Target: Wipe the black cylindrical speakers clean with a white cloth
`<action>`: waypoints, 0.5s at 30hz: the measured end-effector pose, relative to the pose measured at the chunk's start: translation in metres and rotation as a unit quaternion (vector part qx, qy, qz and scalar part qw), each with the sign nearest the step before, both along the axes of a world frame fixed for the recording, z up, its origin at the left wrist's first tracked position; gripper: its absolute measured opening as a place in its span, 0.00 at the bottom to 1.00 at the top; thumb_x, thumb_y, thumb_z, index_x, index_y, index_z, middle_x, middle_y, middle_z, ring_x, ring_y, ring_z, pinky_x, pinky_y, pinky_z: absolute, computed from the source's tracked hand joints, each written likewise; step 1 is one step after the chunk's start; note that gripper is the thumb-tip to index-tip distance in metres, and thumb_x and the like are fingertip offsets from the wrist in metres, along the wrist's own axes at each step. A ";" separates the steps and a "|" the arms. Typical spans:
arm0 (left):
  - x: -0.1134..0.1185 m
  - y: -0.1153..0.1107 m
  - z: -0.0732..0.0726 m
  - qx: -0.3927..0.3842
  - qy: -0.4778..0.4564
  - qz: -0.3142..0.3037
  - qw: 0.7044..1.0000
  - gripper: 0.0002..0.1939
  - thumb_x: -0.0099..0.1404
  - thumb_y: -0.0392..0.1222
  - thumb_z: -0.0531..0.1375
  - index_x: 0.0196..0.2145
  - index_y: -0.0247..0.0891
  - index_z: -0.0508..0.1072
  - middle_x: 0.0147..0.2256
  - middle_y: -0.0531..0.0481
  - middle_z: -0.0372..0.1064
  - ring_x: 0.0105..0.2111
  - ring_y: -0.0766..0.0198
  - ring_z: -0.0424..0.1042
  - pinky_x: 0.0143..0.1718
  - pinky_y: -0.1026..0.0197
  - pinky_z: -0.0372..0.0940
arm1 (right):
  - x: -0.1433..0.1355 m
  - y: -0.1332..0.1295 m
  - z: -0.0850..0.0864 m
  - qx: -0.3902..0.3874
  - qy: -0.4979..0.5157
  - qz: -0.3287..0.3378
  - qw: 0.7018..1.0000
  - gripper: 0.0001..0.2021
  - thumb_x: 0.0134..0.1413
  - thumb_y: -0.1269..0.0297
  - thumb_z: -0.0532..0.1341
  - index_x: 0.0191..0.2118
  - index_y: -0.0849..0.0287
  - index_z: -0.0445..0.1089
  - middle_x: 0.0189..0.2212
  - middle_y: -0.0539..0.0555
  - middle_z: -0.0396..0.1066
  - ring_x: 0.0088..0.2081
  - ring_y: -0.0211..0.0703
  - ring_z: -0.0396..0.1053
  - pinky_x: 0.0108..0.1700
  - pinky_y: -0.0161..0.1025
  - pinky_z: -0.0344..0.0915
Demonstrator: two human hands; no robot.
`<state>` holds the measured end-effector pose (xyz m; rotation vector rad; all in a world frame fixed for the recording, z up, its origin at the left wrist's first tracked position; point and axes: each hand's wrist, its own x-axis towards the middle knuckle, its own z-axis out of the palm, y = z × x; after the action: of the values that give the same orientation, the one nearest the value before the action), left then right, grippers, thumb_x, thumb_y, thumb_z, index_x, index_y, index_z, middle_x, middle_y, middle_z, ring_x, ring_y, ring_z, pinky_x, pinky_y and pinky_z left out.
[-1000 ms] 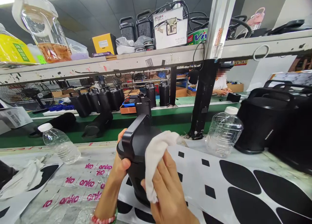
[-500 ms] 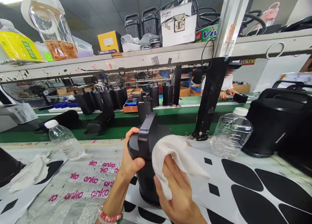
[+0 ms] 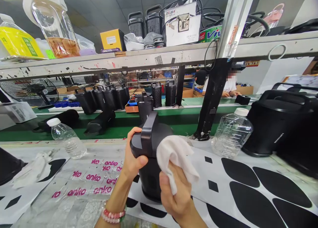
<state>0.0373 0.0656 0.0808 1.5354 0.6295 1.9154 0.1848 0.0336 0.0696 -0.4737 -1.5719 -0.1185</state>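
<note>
A black portable speaker [image 3: 150,178] with a strap-like handle across its top stands upright on the bench in front of me. My left hand [image 3: 134,160] grips its upper left edge, the thumb on the near side and the fingers behind. In my right hand [image 3: 177,190] is a bunched white cloth [image 3: 175,150], pressed against the speaker's upper right side. The cloth hides part of that side and some of my fingertips.
Clear bottles stand at left [image 3: 68,138] and right [image 3: 232,132]. Large black speakers [image 3: 273,122] crowd the right edge. Printed plastic film [image 3: 84,185] covers the bench at left. Overhead runs a loaded shelf [image 3: 139,57]; beyond the green conveyor [image 3: 124,128] a person [image 3: 230,85] works.
The right hand and cloth have shifted slightly, and the cloth's loose end has swung inward and folded differently. The left hand keeps its hold on the speaker. The view has tilted a little.
</note>
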 end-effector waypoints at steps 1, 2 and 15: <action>-0.001 0.000 -0.002 -0.002 -0.003 0.005 1.000 0.39 0.47 0.65 0.70 0.52 0.45 0.68 0.42 0.50 0.71 0.39 0.58 0.72 0.42 0.59 0.68 | -0.001 0.003 0.000 -0.058 0.043 0.004 0.997 0.19 0.66 0.70 0.54 0.60 0.61 0.69 0.43 0.58 0.79 0.44 0.48 0.78 0.48 0.41 0.75; -0.002 -0.001 -0.004 -0.002 -0.005 0.009 1.000 0.39 0.47 0.65 0.70 0.52 0.45 0.68 0.42 0.50 0.70 0.39 0.57 0.71 0.43 0.58 0.68 | -0.001 0.006 0.000 -0.125 0.083 0.011 0.989 0.16 0.68 0.67 0.53 0.55 0.60 0.72 0.43 0.59 0.79 0.45 0.50 0.77 0.49 0.43 0.74; -0.003 0.000 -0.010 -0.026 -0.002 0.012 1.000 0.40 0.48 0.67 0.69 0.54 0.46 0.67 0.45 0.49 0.69 0.42 0.56 0.70 0.45 0.58 0.66 | 0.001 -0.005 -0.016 -0.225 0.158 0.075 0.959 0.22 0.69 0.63 0.52 0.64 0.59 0.64 0.57 0.62 0.70 0.61 0.60 0.64 0.62 0.59 0.63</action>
<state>0.0339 0.0659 0.0710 1.4980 0.6938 1.9028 0.1860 0.0287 0.0541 -0.6888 -1.3082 0.4228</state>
